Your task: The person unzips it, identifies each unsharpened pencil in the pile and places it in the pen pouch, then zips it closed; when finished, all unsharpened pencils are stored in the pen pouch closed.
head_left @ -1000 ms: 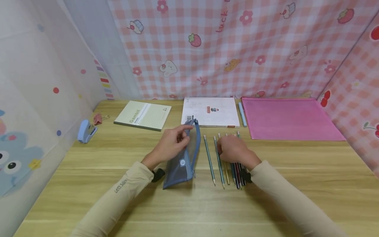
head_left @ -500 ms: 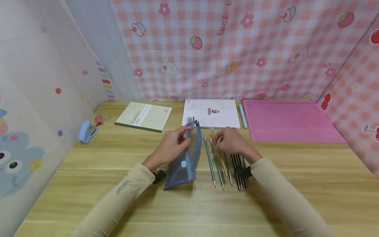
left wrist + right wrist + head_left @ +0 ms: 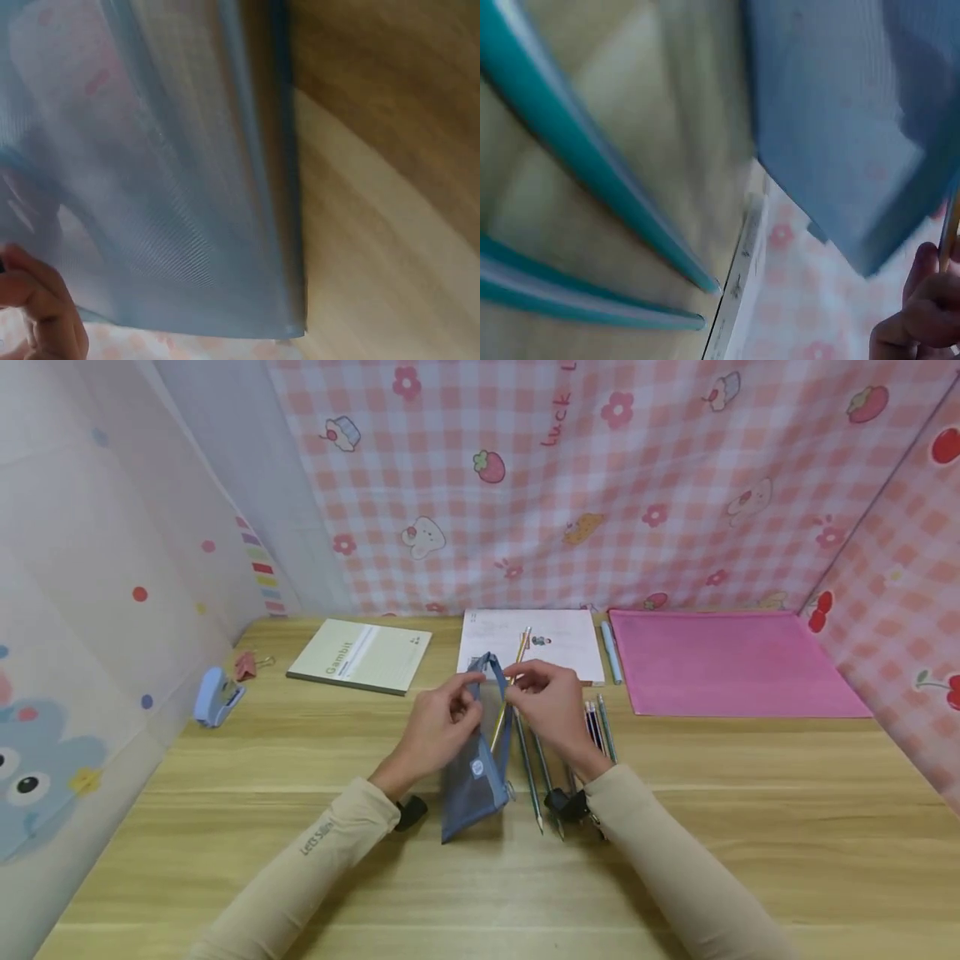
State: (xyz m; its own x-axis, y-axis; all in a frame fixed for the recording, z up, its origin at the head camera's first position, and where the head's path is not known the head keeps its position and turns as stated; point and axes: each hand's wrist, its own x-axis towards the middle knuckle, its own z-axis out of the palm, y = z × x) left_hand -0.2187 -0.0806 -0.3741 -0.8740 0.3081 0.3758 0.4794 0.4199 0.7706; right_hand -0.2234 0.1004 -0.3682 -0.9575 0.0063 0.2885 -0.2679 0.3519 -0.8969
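A see-through blue-grey mesh pencil case (image 3: 471,797) stands on its edge on the wooden table, its zipped top spread apart. My left hand (image 3: 435,725) pinches one side of the opening with thumb and forefinger. A gold pencil (image 3: 522,645) is pinched in my right hand (image 3: 551,703), eraser end up and slanted, its lower part at the mouth of the case. The right wrist view shows that hand's fingers (image 3: 922,307) on the pencil beside the mesh. Two teal pencils (image 3: 527,768) lie right of the case. Several dark pencils (image 3: 592,722) are partly hidden under my right wrist.
Along the back lie a Gambit notebook (image 3: 360,656), a white book (image 3: 480,639), a light blue pen (image 3: 611,652) and a pink zip pouch (image 3: 735,664). At the left are a blue stapler (image 3: 217,696) and a pink binder clip (image 3: 246,665). Patterned curtains (image 3: 450,485) enclose the table.
My right hand has lifted the gold pencil from the row and carried it left to the pencil case's opening. The left hand keeps its pinch; the case has shifted slightly right.
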